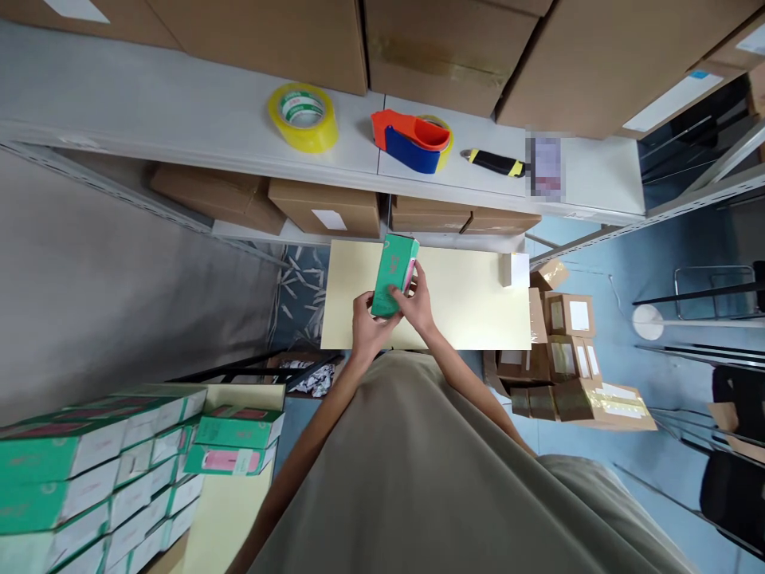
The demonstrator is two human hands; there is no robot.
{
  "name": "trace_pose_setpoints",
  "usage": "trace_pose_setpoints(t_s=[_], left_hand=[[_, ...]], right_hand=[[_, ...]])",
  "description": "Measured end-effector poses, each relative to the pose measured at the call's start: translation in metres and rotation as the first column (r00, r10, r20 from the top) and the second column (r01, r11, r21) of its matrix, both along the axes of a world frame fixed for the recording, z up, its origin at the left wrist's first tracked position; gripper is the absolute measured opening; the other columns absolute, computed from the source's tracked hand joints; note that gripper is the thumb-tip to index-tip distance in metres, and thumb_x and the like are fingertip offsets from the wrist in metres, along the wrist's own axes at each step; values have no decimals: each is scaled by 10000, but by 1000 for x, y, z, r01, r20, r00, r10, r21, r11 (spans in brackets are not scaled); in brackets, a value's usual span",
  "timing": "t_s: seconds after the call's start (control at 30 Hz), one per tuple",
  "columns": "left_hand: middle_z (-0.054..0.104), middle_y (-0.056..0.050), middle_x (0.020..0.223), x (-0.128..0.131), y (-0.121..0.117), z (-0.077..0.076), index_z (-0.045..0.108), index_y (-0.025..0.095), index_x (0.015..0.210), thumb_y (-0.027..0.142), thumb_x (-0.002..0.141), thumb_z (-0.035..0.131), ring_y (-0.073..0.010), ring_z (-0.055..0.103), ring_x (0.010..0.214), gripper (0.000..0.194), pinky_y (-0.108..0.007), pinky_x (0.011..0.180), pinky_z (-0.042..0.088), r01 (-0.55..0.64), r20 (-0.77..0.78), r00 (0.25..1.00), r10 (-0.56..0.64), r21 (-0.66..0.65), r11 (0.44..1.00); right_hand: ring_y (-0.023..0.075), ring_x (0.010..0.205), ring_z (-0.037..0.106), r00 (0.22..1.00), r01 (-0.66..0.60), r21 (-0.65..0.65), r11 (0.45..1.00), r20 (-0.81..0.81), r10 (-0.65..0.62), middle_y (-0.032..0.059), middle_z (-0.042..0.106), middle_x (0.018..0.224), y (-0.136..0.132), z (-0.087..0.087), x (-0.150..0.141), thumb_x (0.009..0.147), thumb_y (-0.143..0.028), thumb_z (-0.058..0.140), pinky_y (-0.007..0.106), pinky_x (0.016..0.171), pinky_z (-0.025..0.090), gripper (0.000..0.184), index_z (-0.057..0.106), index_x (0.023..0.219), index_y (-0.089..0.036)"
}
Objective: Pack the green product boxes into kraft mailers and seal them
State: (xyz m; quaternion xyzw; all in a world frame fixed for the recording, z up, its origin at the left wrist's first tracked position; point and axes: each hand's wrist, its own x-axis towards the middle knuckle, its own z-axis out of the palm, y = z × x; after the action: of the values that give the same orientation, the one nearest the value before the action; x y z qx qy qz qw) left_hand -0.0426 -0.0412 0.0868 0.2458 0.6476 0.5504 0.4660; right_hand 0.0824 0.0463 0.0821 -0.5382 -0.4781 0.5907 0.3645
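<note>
A green carton (394,271) with a pink picture on its side is held above the pale yellow table (466,319). My left hand (366,325) grips its lower left corner, fingers bent around the edge. On the right side, my right hand (417,301) holds the same carton, with the thumb lying on its green face. The carton tilts slightly and looks closed. At the table's right end stands a small white box (515,270), apart from both hands.
On the shelf (203,96) lie a yellow tape roll (304,118), an orange and blue tape dispenser (412,142) and a black and yellow utility knife (496,163). Stacked green cartons (89,470) fill the lower left. Cardboard boxes (570,315) sit on the floor at right.
</note>
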Motion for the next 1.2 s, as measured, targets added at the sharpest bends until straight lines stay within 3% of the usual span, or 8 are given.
trace_pose_setpoints(t_s=[0.17,0.33,0.63,0.8,0.93,1.03,1.1,1.2], left_hand=[[733,-125,1366,-19,-2,8,661,247,1273,416,663,1067,-323,744,1279,752,-524,1044,680,115,278,957,-78,-116,987],[792,-133,1291,-28,-5,3,739,212,1251,459,674,1076,-337,788,1223,711,-567,1059,687,232,485,862,-148,-118,966],[798,-55,1111,-26,-10,1,719,239,1203,412,664,1064,-300,824,1096,663,-584,1044,683,254,493,856,-157,-136,958],[738,0,1036,-18,-8,-11,664,252,1169,362,587,1031,-216,774,981,697,-442,973,657,52,305,952,-8,-138,989],[696,7,1028,-7,-3,-19,630,254,1117,308,564,1000,-198,710,955,668,-392,959,607,-102,52,993,106,-81,992],[702,-22,1124,-1,-3,-18,625,248,1136,309,575,997,-232,707,1053,677,-409,990,605,-101,-32,994,101,-11,995],[713,-44,1179,-4,-5,-16,625,247,1152,320,587,1012,-260,717,1150,689,-434,1041,610,-58,10,998,59,-22,998],[733,-76,1279,-18,-7,-13,639,255,1203,368,640,1031,-287,736,1258,696,-502,1099,629,27,275,961,7,-120,992]], right_hand=[[288,1103,745,980,23,-134,991,-191,-48,75,809,1252,8,-7,22,760,-586,944,454,980,659,1086,496,1701,-277],[317,1175,768,954,-42,-203,978,-300,-22,66,824,1269,5,-8,33,746,-584,964,478,1001,675,1085,509,1685,-287],[324,1231,761,946,-178,-108,978,-291,140,74,819,1313,4,-10,29,824,-571,901,515,1106,637,953,546,1660,-286],[351,1352,710,975,-162,-40,986,-160,154,120,733,1519,6,-6,23,836,-646,890,530,1136,634,839,650,1549,-273],[349,1267,737,995,-103,-78,992,-18,102,151,690,1551,3,-8,8,743,-657,978,520,1058,666,1102,528,1685,-300],[335,1227,734,996,-47,-85,995,72,53,123,719,1489,-1,-12,-3,712,-618,1004,527,1097,645,1236,421,1762,-327],[316,1186,732,996,-7,-61,998,92,13,98,754,1396,-1,-14,-5,752,-599,975,521,1121,627,1180,427,1760,-326],[298,1123,740,1000,-21,-58,998,1,21,81,789,1259,0,-13,1,794,-600,941,479,1057,646,1122,449,1754,-293]])
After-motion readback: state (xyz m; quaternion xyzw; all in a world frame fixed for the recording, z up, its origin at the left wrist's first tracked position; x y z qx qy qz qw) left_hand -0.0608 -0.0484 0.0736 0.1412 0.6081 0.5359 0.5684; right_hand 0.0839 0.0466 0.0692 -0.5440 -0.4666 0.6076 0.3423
